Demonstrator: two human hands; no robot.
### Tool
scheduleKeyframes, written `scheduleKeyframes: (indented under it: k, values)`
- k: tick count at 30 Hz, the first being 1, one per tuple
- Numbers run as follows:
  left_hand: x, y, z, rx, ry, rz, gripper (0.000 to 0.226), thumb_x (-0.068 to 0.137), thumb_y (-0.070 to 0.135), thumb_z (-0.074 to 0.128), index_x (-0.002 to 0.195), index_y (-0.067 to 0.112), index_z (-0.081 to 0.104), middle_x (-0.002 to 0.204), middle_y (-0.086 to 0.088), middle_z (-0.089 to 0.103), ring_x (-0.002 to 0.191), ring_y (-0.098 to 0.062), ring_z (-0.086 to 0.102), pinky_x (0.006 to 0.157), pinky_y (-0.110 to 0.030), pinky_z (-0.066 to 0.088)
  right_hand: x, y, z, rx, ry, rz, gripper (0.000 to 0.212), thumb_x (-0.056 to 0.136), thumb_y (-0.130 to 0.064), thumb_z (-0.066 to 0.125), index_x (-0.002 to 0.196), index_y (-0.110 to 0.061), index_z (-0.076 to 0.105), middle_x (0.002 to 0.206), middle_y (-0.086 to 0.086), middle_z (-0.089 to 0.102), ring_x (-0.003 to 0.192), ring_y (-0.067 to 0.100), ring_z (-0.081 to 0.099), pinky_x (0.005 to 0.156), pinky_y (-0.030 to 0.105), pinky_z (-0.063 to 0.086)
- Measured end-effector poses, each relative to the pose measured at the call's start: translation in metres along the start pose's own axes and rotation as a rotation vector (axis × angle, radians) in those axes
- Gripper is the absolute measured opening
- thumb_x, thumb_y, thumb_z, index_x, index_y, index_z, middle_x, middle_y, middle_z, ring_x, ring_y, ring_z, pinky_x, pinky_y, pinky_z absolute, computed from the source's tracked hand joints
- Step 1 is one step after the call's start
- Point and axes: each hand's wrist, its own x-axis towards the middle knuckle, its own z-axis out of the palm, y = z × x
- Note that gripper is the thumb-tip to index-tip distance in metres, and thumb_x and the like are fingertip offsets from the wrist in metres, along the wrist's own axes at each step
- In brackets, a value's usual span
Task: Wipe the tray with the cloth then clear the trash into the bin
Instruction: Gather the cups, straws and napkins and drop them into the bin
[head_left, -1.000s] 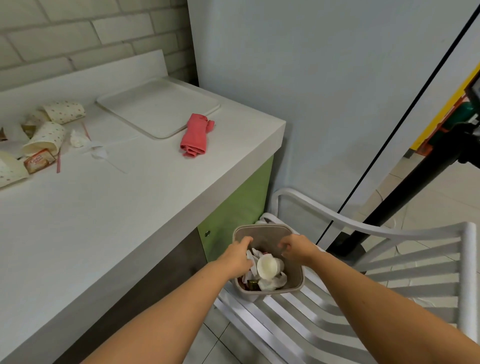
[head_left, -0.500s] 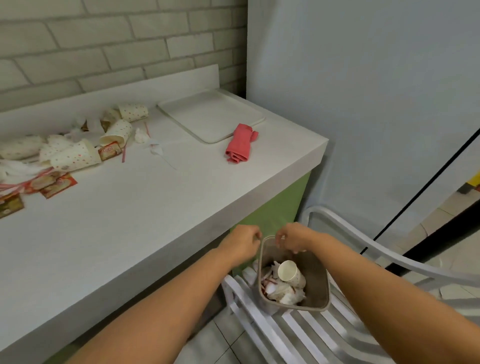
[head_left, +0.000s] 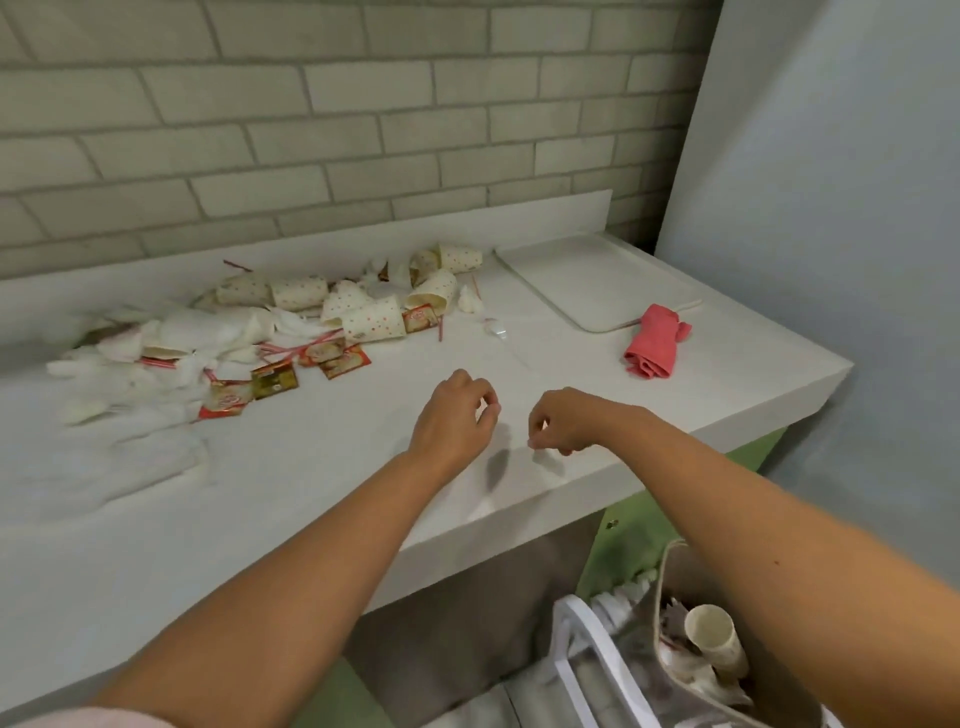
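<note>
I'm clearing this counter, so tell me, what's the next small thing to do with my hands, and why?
Probably reach the left hand and right hand to the paper cups and packets on the counter: both look empty, and the bin waits at lower right.

Open counter (head_left: 311, 467) lies before the trash (head_left: 363, 317) heap.

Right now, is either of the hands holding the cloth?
No, the pink cloth lies on the counter beside the tray, apart from the left hand and the right hand.
</note>
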Motion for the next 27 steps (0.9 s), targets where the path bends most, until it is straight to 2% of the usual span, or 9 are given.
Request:
scheduleKeyframes:
  k: [3, 6, 9, 13, 17, 19, 21, 23, 27]
  values:
    - [-0.002, -0.048, -0.029, 0.102, -0.026, -0.088, 0.025, 0.093, 0.029, 0.052, 0.114, 0.018, 0.058, 0.120, -0.005, 0.047, 0.114, -0.021, 0.046, 0.096, -0.031, 0.041, 0.024, -0.048, 0.002, -0.028, 0.053, -0.104, 0.023, 0.091, -0.024, 0.055, 0.109, -0.013, 0.066, 0.113, 0.004, 0.062, 0.086, 0.015, 0.051, 0.075, 0.024, 0.041]
    - [-0.007, -0.088, -0.059, 0.191, -0.066, -0.190, 0.030, 0.092, 0.030, 0.053, 0.121, 0.022, 0.053, 0.130, -0.005, 0.041, 0.123, -0.023, 0.040, 0.102, -0.037, 0.036, 0.045, -0.093, 0.003, -0.051, 0.077, -0.190, 0.026, 0.091, -0.025, 0.056, 0.115, -0.016, 0.063, 0.122, 0.002, 0.054, 0.098, 0.016, 0.048, 0.084, 0.026, 0.041]
    - [-0.014, -0.127, -0.090, 0.211, -0.093, -0.271, 0.033, 0.092, 0.021, 0.052, 0.125, 0.021, 0.052, 0.136, -0.004, 0.036, 0.129, -0.023, 0.034, 0.106, -0.039, 0.030, 0.065, -0.134, 0.005, -0.058, 0.071, -0.240, 0.029, 0.091, -0.026, 0.057, 0.119, -0.018, 0.060, 0.125, 0.004, 0.052, 0.112, 0.020, 0.051, 0.091, 0.030, 0.043]
    - [-0.027, -0.180, -0.130, 0.244, -0.061, -0.368, 0.035, 0.090, 0.014, 0.050, 0.124, 0.021, 0.053, 0.136, -0.004, 0.037, 0.128, -0.023, 0.035, 0.106, -0.038, 0.030, 0.090, -0.185, 0.014, -0.077, 0.077, -0.351, 0.033, 0.092, -0.026, 0.058, 0.123, -0.017, 0.057, 0.128, 0.006, 0.050, 0.115, 0.021, 0.049, 0.088, 0.026, 0.039]
    - [-0.044, -0.226, -0.169, 0.285, -0.049, -0.475, 0.035, 0.089, 0.014, 0.051, 0.123, 0.023, 0.054, 0.136, -0.005, 0.038, 0.127, -0.026, 0.035, 0.106, -0.039, 0.029, 0.112, -0.238, 0.028, -0.091, 0.084, -0.486, 0.033, 0.091, -0.025, 0.059, 0.124, -0.017, 0.057, 0.128, 0.008, 0.047, 0.114, 0.023, 0.049, 0.090, 0.030, 0.041]
    - [-0.054, -0.243, -0.185, 0.322, -0.121, -0.496, 0.036, 0.086, 0.028, 0.059, 0.122, 0.028, 0.054, 0.136, -0.002, 0.036, 0.128, -0.024, 0.032, 0.106, -0.039, 0.027, 0.122, -0.262, 0.036, -0.088, 0.077, -0.533, 0.033, 0.091, -0.023, 0.059, 0.123, -0.017, 0.058, 0.128, 0.008, 0.048, 0.113, 0.024, 0.049, 0.091, 0.032, 0.042]
    - [-0.065, -0.258, -0.196, 0.357, -0.249, -0.506, 0.047, 0.078, 0.048, 0.067, 0.119, 0.033, 0.052, 0.133, 0.001, 0.034, 0.129, -0.022, 0.030, 0.106, -0.040, 0.026, 0.131, -0.282, 0.043, -0.095, 0.074, -0.561, 0.033, 0.091, -0.023, 0.059, 0.123, -0.017, 0.058, 0.126, 0.009, 0.049, 0.112, 0.025, 0.050, 0.086, 0.030, 0.041]
    - [-0.074, -0.271, -0.201, 0.337, -0.345, -0.511, 0.052, 0.069, 0.054, 0.072, 0.114, 0.034, 0.052, 0.129, 0.003, 0.033, 0.126, -0.020, 0.028, 0.105, -0.039, 0.025, 0.140, -0.295, 0.047, -0.110, 0.070, -0.571, 0.032, 0.091, -0.023, 0.059, 0.122, -0.017, 0.059, 0.126, 0.008, 0.049, 0.112, 0.025, 0.050, 0.080, 0.025, 0.037]
    - [-0.082, -0.297, -0.196, 0.305, -0.316, -0.427, 0.021, 0.081, 0.032, 0.066, 0.100, 0.025, 0.060, 0.108, 0.007, 0.043, 0.111, -0.018, 0.040, 0.091, -0.030, 0.028, 0.157, -0.313, 0.049, -0.114, 0.052, -0.570, 0.029, 0.091, -0.021, 0.058, 0.120, -0.016, 0.060, 0.126, 0.009, 0.049, 0.104, 0.022, 0.048, 0.079, 0.025, 0.034]
